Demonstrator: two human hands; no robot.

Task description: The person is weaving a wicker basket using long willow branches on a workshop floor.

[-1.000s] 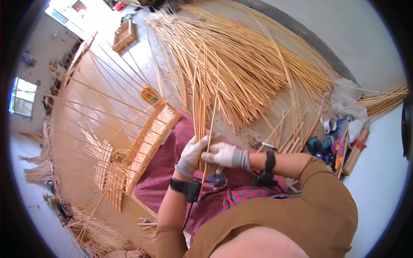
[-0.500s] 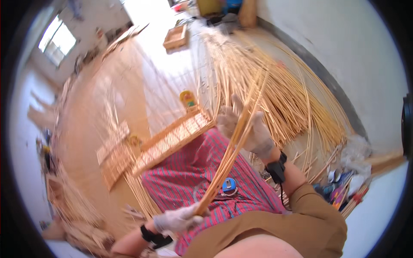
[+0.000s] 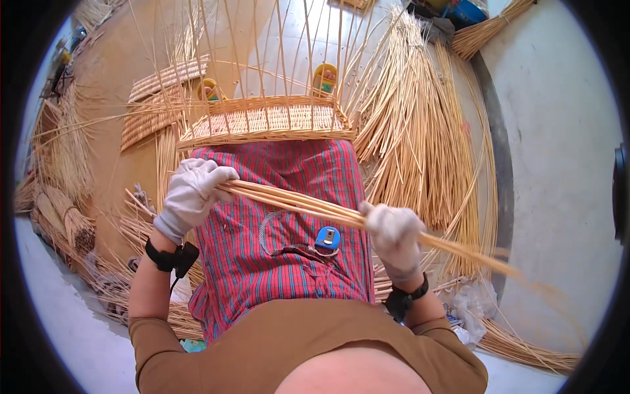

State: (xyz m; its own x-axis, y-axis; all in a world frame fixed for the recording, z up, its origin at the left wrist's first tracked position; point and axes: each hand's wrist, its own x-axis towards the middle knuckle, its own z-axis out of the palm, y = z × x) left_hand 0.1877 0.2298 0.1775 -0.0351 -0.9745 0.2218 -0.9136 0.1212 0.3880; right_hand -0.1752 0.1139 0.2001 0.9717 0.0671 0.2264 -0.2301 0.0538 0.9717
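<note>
A thin bundle of peeled wicker rods [image 3: 295, 205] crosses above my lap, sloping down to the right. My left hand [image 3: 193, 197], in a white glove, is closed round its left end. Further along, my gloved right hand [image 3: 397, 238] is wrapped round the same bundle, whose blurred tips reach past it. Under the rods, a red checked cloth [image 3: 249, 266] covers my lap, with a blue tape measure [image 3: 327, 239] and a loop of cord [image 3: 264, 231] on it. Beyond my knees stands a partly woven wicker basket [image 3: 275, 119] with upright stakes.
A large heap of loose rods [image 3: 420, 138] lies on the right, beside the wall [image 3: 558, 131]. Woven panels [image 3: 152, 121] lie at the left, near more rod bundles [image 3: 69, 217]. My feet in yellow slippers [image 3: 325, 77] show behind the basket.
The bundle has swung from steeply upright to nearly level. My left hand has risen and my right hand has come down toward me. The view has turned, levelling the basket.
</note>
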